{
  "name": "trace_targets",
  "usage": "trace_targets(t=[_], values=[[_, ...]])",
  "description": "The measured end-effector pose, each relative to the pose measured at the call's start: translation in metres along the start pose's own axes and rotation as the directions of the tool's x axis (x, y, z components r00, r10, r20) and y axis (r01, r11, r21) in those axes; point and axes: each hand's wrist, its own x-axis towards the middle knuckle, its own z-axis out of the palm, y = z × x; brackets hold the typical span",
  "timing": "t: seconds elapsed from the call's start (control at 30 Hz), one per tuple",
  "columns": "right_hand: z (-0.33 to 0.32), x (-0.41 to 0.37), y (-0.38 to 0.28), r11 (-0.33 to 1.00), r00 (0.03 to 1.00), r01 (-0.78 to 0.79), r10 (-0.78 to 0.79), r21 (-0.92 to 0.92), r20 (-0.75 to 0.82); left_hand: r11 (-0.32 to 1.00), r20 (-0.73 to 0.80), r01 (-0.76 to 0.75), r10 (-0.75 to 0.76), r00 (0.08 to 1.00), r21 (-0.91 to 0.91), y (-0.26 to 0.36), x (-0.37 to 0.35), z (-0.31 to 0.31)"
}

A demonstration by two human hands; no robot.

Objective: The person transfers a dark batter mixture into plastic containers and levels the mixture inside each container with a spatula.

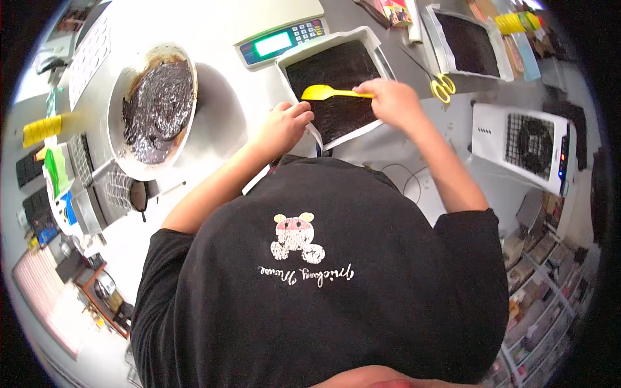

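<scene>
My right hand (pixel 393 102) is closed on the handle of a yellow spatula (pixel 326 92), whose blade lies over the dark batter (pixel 343 119) in a paper-lined rectangular pan (pixel 381 59). At the pan's left edge, my left hand (pixel 288 127) has its fingers bent and pressed together at the lining's rim. What they grip, if anything, is too small to make out. Left of the hands stands a large bowl (pixel 118 119) with dark, glossy batter (pixel 160 107) inside.
A scale (pixel 272 19) with a lit green display sits behind the pan. Yellow-handled scissors (pixel 442 88) lie to its right, near a second lined pan (pixel 446 45) with dark batter. A white appliance with a fan (pixel 482 136) is further right.
</scene>
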Motion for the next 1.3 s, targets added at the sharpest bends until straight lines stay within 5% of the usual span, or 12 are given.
trace_targets(t=[0.17, 0.4, 0.67, 0.83, 1.0, 1.13, 1.3], values=[[-0.041, 0.051, 0.043, 0.884, 0.909, 0.417, -0.412, -0.212, 0.069, 0.992, -0.018, 0.098, -0.097, 0.995, 0.078, 0.017, -0.002, -0.002], [-0.021, 0.104, 0.046, 0.75, 0.777, 0.626, -0.623, -0.213, 0.09, 0.974, -0.071, 0.21, -0.204, 0.976, 0.085, 0.026, -0.005, 0.005], [0.008, 0.117, 0.047, 0.764, 0.763, 0.571, -0.629, -0.299, -0.151, 0.962, -0.118, 0.233, -0.217, 0.969, 0.144, 0.023, -0.005, 0.016], [0.016, 0.085, 0.048, 0.913, 0.922, 0.384, -0.388, -0.137, -0.001, 0.967, -0.095, 0.246, -0.239, 0.966, 0.072, 0.025, -0.004, 0.014], [0.002, 0.036, 0.051, 0.904, 0.912, 0.411, -0.407, -0.116, 0.061, 0.967, -0.099, 0.242, -0.234, 0.967, 0.079, 0.024, -0.005, 0.015], [-0.011, 0.019, 0.051, 0.907, 0.894, 0.404, -0.365, -0.117, 0.258, 0.972, -0.117, 0.226, -0.219, 0.969, 0.056, 0.022, -0.006, 0.018], [-0.021, 0.047, 0.046, 0.92, 0.93, 0.366, -0.367, -0.137, 0.015, 0.974, -0.124, 0.215, -0.205, 0.971, 0.072, 0.021, -0.004, 0.018]])
